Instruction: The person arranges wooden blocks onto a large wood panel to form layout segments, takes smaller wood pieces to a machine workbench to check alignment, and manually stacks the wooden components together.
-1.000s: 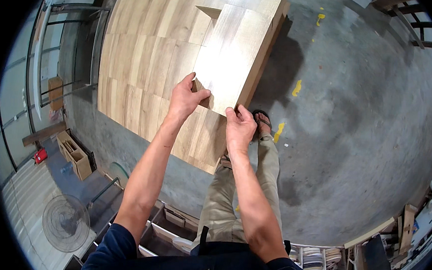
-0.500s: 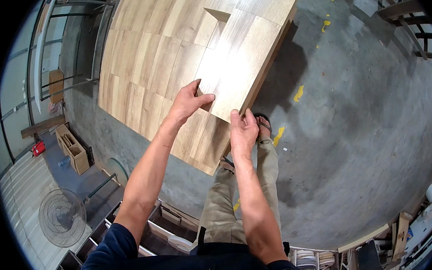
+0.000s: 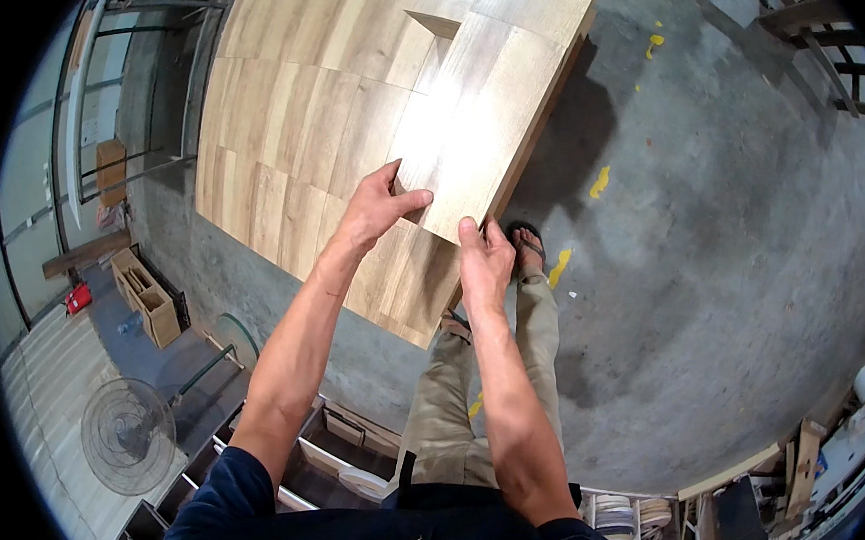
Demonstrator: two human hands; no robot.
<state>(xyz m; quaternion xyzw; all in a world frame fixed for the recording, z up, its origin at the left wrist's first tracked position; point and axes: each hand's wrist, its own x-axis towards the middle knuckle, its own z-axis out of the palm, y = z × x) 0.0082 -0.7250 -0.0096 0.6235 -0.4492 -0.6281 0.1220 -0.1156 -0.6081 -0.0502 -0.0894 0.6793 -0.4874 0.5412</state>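
A light wood-grain board [image 3: 474, 137] lies along the right side of a broad stack of wood-grain panels [image 3: 288, 109]. My left hand [image 3: 379, 206] grips the board's near left corner, its thumb on top and its fingers at the left edge. At the near right corner, my right hand [image 3: 486, 264] is closed on the board with its thumb on the upper face; the fingertips are partly hidden beyond the right edge. A dark gap shows under the board's near end, above the panels below.
Grey concrete floor [image 3: 693, 278] with worn yellow marks spreads to the right. My sandalled feet stand by the stack's near right corner. Toward the lower left are a round fan [image 3: 128, 436] and a wooden box [image 3: 145, 295]. Shelving [image 3: 349, 455] with compartments is close behind my legs.
Both hands keep their grip on the board. The view has shifted very slightly; nothing else has visibly moved.
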